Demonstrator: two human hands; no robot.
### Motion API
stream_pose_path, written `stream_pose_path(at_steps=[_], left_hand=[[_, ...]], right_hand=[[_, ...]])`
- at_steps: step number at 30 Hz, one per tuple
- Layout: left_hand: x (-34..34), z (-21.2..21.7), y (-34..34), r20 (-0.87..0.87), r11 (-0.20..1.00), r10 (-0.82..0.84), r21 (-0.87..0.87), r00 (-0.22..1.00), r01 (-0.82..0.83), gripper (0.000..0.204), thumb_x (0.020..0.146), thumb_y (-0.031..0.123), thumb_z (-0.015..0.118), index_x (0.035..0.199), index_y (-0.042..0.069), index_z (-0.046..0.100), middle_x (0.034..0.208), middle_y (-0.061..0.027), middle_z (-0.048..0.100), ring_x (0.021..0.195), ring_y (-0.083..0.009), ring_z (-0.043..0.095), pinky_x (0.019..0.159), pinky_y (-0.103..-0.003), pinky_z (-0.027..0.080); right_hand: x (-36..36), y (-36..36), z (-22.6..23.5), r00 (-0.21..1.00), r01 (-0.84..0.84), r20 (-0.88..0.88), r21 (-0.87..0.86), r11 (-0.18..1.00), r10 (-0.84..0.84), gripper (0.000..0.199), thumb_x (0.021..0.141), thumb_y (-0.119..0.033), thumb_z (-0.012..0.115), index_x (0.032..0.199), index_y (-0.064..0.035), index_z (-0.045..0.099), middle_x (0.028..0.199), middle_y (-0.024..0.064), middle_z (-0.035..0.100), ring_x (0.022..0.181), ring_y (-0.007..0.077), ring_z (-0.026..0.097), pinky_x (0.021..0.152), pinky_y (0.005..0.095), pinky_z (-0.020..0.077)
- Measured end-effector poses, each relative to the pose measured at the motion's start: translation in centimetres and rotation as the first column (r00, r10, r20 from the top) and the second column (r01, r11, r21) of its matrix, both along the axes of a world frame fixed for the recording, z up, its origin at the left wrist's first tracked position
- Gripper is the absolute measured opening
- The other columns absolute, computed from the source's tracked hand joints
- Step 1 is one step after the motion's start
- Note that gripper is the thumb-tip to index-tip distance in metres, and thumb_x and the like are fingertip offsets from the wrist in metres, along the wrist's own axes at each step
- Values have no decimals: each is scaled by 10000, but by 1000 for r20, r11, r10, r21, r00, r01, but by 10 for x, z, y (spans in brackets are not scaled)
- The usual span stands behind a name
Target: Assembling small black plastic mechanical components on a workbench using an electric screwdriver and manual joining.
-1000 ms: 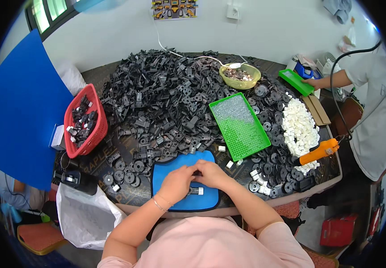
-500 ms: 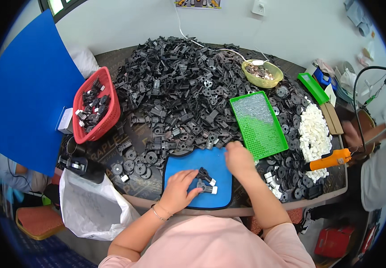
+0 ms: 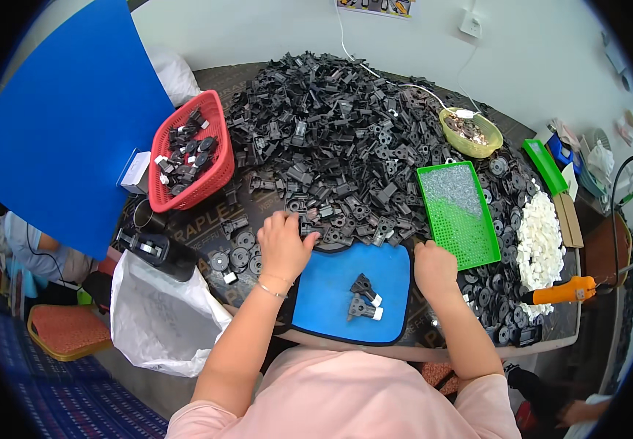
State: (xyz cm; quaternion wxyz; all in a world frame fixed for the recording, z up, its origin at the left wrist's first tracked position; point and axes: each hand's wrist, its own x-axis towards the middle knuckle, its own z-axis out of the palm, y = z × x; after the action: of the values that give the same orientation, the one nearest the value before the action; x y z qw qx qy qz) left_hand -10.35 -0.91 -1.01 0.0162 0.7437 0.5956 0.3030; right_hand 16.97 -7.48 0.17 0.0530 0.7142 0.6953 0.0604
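Hands [image 3: 285, 245] near black parts [image 3: 331, 135], grip unclear

You get bright, fairly even light over the desk [image 3: 203, 233]. The white heap [image 3: 540, 238] at right nearly washes out, while the black pile [image 3: 338, 132] at upper centre swallows detail between small glints. Your hands [image 3: 285, 245] show clear outlines. Fisheye distortion bends straight edges, fine detail softens outward, and black vignetting fills your corners.
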Motion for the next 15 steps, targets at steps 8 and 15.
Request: stream_pose_path(at_steps=[8,15], left_hand=[[-9,-6,5,106,990,-129,66,986,122,301,689,140,751,953,71,625,1037,-82,599,1019,-297,536,848,-394,410],[-16,16,-27,761,954,37,-221,648,204,145,822,39,664,957,19,615,910,-88,645,766,-172,643,631,-291,507]], right_hand=[[-37,14,25,874,-234,-405,133,963,269,183,740,-101,659,923,-102,654,886,80,603,817,281,639,700,401,525],[-64,55,-6,869,-295,-362,170,940,338,239,800,-61,550,1024,-112,618,918,94,561,901,298,605,723,411,519]])
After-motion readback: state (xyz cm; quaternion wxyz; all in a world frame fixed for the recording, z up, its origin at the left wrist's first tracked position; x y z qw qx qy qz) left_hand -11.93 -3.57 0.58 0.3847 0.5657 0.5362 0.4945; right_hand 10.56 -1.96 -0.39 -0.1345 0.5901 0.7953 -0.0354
